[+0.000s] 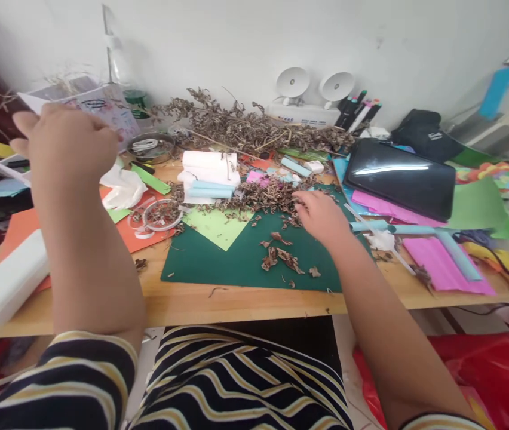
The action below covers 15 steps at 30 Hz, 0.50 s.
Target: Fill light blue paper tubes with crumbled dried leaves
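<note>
My left hand (70,143) is raised at the upper left, in front of a patterned paper box (113,107) with thin dry twigs sticking out of its top. Two of its fingers stretch out to the left; the others are partly hidden behind the hand, and I see nothing held. My right hand (319,218) rests at the right end of a pile of crumbled dried leaves (270,196), its bent fingers closed on some of them. Under the pile lie a green mat (223,269) and a light green paper sheet (221,228). Several loose leaves (281,260) lie nearer to me.
Dried leafy branches (245,128) lie along the wall. A white roll (209,167) stands behind the pile, tape rings (162,215) to its left. At the right are a black tablet (400,179), pink paper (449,266) and markers (359,113). A white device (8,280) lies front left.
</note>
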Each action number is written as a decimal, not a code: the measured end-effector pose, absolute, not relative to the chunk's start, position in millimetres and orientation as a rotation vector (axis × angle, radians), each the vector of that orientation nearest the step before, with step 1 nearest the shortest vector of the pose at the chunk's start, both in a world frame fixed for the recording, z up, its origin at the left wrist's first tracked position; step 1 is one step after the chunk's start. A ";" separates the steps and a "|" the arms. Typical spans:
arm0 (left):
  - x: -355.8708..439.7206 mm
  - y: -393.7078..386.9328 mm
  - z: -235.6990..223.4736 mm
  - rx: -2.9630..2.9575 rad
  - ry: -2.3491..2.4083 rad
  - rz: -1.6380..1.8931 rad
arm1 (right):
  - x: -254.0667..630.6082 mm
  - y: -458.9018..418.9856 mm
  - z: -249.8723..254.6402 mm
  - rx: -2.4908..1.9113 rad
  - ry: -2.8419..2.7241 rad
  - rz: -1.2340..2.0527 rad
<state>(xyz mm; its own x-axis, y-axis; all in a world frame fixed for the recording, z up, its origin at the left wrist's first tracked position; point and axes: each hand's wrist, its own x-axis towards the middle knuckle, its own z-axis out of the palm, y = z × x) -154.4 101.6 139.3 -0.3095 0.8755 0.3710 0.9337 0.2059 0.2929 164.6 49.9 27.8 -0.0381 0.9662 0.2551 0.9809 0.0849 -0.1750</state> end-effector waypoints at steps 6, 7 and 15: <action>-134.2 70.3 154.2 -1.999 -1.816 -1.352 | 137.4 85.5 15.8 -1.773 -2.409 -0.334; -130.9 67.9 154.9 -2.028 -1.706 -1.426 | 132.4 87.5 13.4 -1.754 -2.436 -0.337; -80.0 83.2 123.3 -2.621 -1.358 -1.354 | 135.3 82.4 39.2 -1.701 -2.166 -0.180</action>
<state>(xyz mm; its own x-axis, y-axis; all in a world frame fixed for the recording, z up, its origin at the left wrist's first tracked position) -80.0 83.2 123.3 0.3046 0.7171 0.6269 0.6293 -0.6456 0.4328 135.3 82.4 39.2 -0.1958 0.9082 0.3700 0.9569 0.2595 -0.1307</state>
